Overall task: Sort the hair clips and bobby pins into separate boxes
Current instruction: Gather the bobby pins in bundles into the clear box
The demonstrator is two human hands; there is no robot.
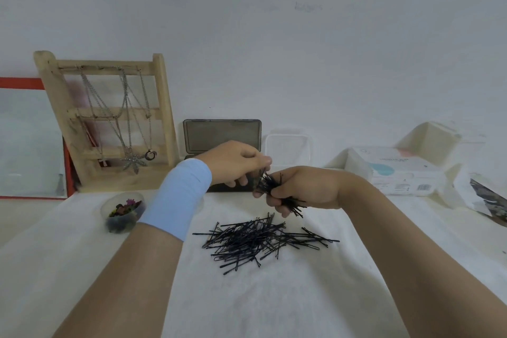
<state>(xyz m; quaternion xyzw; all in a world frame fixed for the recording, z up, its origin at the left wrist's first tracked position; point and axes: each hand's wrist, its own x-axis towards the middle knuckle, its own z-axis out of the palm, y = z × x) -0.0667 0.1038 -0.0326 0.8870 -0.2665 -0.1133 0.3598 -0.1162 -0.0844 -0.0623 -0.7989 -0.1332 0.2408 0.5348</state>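
Observation:
A pile of black bobby pins (260, 243) lies on the white cloth in the middle. Above it, my right hand (304, 189) grips a bunch of bobby pins (270, 185). My left hand (236, 162), with a light blue band on the wrist, pinches the top of that bunch with its fingertips. A small clear round box (123, 214) holding colourful hair clips stands at the left. A dark grey box (222, 136) with its lid raised stands behind my hands, its base mostly hidden by them. A clear lid or box (289, 147) leans beside it.
A wooden rack (109, 118) hung with necklaces leans on the wall at the back left, beside a red-framed mirror (30, 140). A white tissue pack (397, 173) and open white boxes (430, 140) sit at the back right.

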